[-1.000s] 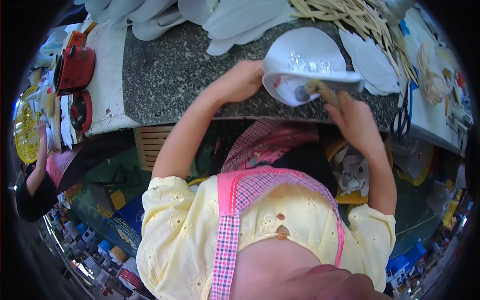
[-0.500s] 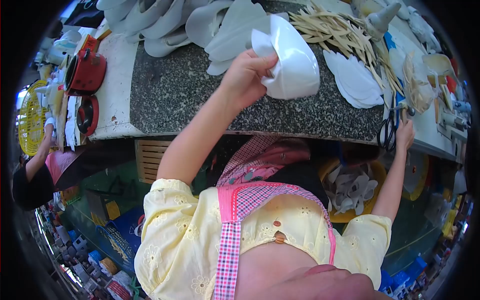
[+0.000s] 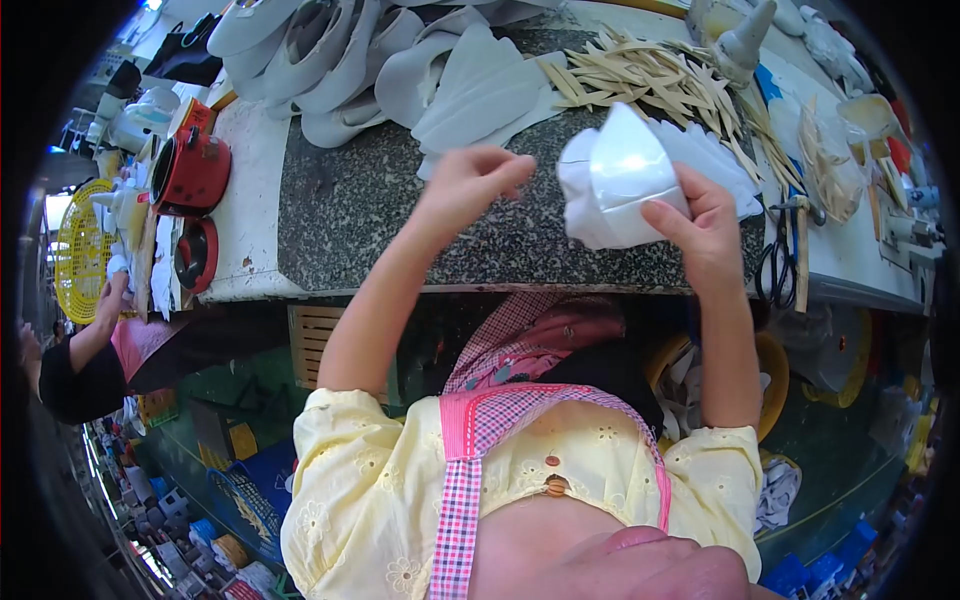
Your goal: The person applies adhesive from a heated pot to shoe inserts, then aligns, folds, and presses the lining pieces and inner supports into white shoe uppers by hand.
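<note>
A glossy white shoe upper is held up over the speckled stone slab. My right hand grips its right edge, thumb on the near side. To its left, my left hand hovers above the slab with fingers curled in against the thumb; nothing shows in it. A hammer lies at the right bench edge, its handle pointing towards me, beside black-handled scissors. Behind the held upper lies a stack of white pieces, partly covered by it.
Many white uppers are heaped at the back left. Thin pale strips lie at the back right. A red pot stands on the left, its lid nearby. Another person's arm reaches in at far left.
The shoe upper has passed from my left hand to my right. My right hand has left the hammer at the bench edge and come inward. My left hand has moved left and slightly nearer.
</note>
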### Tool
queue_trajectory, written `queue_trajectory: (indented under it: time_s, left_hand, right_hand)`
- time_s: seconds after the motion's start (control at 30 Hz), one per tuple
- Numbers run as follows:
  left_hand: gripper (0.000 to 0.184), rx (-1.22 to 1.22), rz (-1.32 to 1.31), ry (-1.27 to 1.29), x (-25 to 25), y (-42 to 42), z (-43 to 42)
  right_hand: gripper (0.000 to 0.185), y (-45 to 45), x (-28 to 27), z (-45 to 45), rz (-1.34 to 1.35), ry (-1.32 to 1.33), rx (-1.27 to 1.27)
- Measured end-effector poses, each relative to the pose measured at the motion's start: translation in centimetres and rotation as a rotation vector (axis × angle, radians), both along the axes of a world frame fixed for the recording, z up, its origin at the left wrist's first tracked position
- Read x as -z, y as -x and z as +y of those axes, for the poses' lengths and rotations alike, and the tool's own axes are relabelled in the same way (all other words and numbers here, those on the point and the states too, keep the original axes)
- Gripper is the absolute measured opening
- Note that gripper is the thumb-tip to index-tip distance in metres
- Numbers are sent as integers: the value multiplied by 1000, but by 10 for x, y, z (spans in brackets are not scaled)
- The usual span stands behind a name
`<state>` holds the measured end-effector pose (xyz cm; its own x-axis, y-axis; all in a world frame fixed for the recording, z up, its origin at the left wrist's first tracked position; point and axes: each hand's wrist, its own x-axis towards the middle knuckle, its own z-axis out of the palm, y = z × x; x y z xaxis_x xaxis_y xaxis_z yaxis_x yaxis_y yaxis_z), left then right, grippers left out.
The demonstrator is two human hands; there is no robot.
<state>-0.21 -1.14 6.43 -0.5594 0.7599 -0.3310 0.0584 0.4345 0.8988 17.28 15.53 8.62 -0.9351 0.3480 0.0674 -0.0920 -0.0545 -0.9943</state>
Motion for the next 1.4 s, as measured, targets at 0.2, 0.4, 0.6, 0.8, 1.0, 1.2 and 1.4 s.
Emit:
queue_trajectory:
  time_s: [0.2,0.4,0.6,0.8,1.0,1.2,1.4]
  left_hand:
    - [60,428,654,-564,-48,-28,21]
    - [45,595,70,-214,-35,-24,30]
    - [32,480,-420,-359,-11,-35,34]
    - [30,449,-480,-379,-10,-32,32]
    - [35,419,-500,-397,1,-35,36]
    - [33,526,559,-486,-17,-12,39]
    - [35,61,324,-9,-20,13,-7]
  right_hand:
    - [23,15,-25,9,-105,-326,-352]
    - [18,14,-4,25,-95,-284,-230]
    - [21,26,12,18,59,-183,-103]
    - [22,46,40,22,94,143,-236]
    - [22,45,55,23,111,242,-201]
    - [18,39,33,29,150,16,-51]
    - [22,21,17,41,500,-371,149]
